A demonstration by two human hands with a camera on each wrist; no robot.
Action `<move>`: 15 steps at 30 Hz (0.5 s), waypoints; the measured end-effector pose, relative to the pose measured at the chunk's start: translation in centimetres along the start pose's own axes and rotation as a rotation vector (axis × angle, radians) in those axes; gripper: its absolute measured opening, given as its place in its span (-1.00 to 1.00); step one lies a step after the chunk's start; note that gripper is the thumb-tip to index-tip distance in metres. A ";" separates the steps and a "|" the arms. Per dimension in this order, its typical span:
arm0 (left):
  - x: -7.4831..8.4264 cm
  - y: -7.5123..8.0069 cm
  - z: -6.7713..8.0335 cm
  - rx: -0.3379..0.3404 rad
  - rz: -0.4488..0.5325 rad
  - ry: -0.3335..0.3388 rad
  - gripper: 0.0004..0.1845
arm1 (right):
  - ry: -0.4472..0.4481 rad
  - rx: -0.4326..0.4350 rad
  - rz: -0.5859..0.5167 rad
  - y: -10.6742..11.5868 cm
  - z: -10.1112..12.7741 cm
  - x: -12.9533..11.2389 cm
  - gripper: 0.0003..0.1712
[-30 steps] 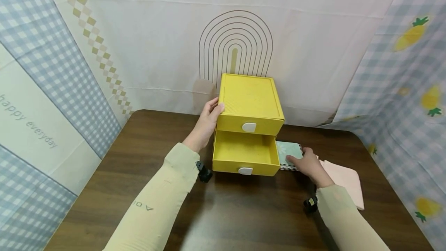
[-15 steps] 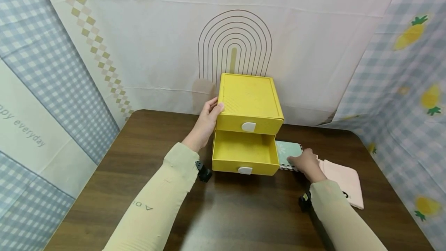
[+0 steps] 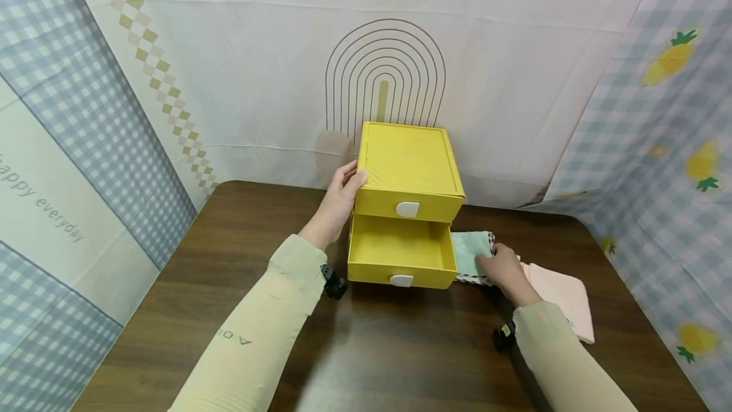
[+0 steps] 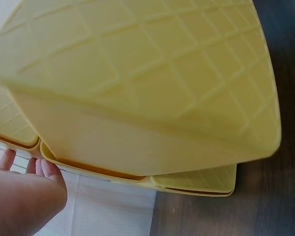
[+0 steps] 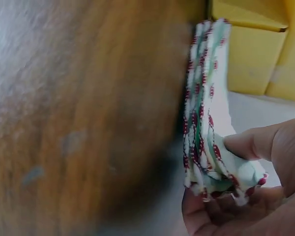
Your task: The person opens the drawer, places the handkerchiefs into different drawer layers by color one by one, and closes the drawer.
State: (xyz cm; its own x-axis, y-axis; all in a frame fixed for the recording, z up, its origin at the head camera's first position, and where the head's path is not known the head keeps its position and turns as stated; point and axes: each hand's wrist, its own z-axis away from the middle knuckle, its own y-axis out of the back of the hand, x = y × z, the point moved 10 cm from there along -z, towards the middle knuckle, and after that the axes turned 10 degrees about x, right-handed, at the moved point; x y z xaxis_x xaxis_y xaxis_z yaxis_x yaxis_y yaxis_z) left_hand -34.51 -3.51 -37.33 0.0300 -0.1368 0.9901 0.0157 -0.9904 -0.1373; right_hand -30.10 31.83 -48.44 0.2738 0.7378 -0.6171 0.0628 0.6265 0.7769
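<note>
A yellow two-drawer box stands at the back of the table, its lower drawer pulled out with nothing in it and its upper drawer closed. My left hand holds the box's left side, thumb at the top front corner. To the right of the drawer my right hand pinches a folded mint-green towel with a red-and-white stitched edge. The thumb lies on top of it and the fingers are underneath. In the head view the towel's left end sits right beside the drawer's side.
A folded pale pink towel lies on the brown wooden table, just right of my right hand. Behind the box hangs a white patterned cloth, with checked cloth on both sides.
My right hand has shifted its hold on the green towel's right end, and the towel's corner there now looks raised. The left hand and the box have stayed put.
</note>
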 end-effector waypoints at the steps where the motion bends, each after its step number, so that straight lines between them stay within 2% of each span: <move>1: 0.0 0.0 0.0 -0.001 -0.001 -0.001 -0.36 | 0.018 0.015 -0.007 0.3 0.1 -0.4 -0.51; 4: -0.1 0.0 -0.1 -0.002 -0.001 0.001 -0.36 | 0.081 0.061 -0.018 1.6 0.7 -1.8 -0.65; 15: -0.2 0.0 -0.2 -0.002 -0.004 -0.003 -0.35 | 0.301 0.189 -0.083 7.5 4.9 -8.0 -0.61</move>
State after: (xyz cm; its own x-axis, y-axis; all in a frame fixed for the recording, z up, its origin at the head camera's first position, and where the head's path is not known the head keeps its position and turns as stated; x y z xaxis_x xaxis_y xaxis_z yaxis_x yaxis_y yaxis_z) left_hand -34.68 -3.44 -37.50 0.0330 -0.1327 0.9906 0.0138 -0.9910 -0.1332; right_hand -27.16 29.37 -37.05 -0.0325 0.7449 -0.6663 0.2567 0.6505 0.7148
